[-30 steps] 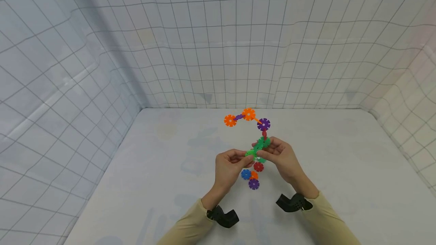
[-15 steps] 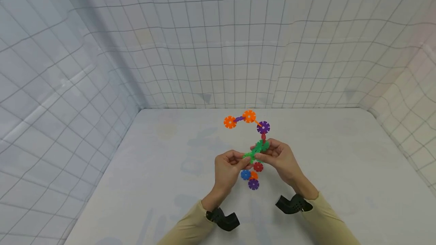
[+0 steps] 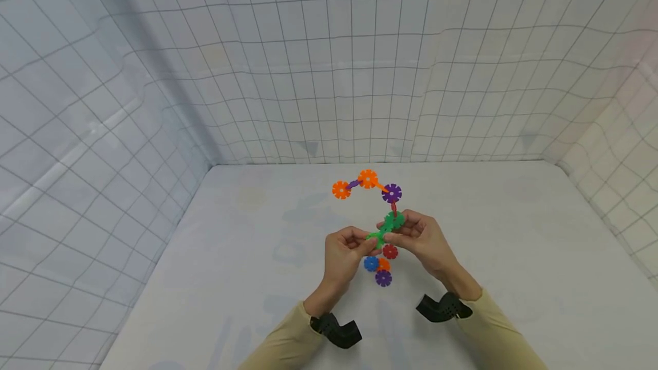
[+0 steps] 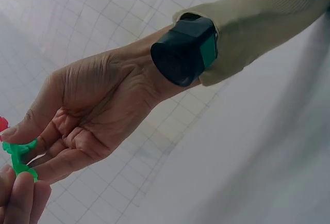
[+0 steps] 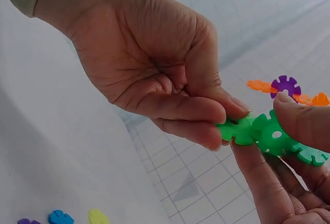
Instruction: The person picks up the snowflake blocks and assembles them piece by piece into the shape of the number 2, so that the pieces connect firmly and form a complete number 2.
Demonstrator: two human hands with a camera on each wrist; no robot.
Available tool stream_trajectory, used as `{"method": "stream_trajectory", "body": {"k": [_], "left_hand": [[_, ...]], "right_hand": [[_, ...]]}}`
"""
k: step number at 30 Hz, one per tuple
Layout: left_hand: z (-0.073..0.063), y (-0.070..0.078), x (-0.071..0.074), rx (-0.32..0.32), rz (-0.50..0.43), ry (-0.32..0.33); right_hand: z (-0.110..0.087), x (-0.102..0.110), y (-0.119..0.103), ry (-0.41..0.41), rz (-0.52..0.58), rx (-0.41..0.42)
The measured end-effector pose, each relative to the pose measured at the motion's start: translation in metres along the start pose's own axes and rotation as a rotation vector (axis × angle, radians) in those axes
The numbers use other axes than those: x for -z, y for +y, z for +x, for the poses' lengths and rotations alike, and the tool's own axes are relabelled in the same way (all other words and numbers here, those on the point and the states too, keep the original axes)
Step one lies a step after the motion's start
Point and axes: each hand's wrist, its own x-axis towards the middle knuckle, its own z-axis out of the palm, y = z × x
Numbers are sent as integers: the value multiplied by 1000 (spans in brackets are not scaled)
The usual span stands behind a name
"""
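Observation:
My left hand [image 3: 341, 253] pinches a light green interlocking disc [image 5: 236, 132] between thumb and fingers. My right hand [image 3: 426, 241] grips the darker green disc [image 3: 394, 220] at the near end of a chain of notched plastic discs. Where the two hands meet, the light green disc overlaps the green end of the chain. From there the chain runs through a red disc [image 3: 394, 208] and a purple disc [image 3: 392, 193], then bends left to an orange disc [image 3: 341, 190]. In the left wrist view, green pieces [image 4: 20, 154] sit between both hands' fingertips.
Loose discs lie on the white table [image 3: 231, 278] below the hands: red [image 3: 390, 252], blue [image 3: 372, 263], orange [image 3: 383, 265] and purple [image 3: 383, 278]. A yellow disc [image 5: 98, 217] shows in the right wrist view. Grid-patterned cloth walls [image 3: 380, 73] enclose the back and sides.
The chain has dipped toward me and shifted slightly left. Both hands keep their pinch, and the light green disc has turned between them. A green piece seen below the right thumb is now hidden.

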Motion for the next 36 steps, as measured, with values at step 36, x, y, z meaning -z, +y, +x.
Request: {"method": "stream_trajectory", "body": {"k": [36], "left_hand": [[3, -3, 2, -36, 27, 5]], "right_hand": [[1, 7, -5, 83, 4, -30]]}}
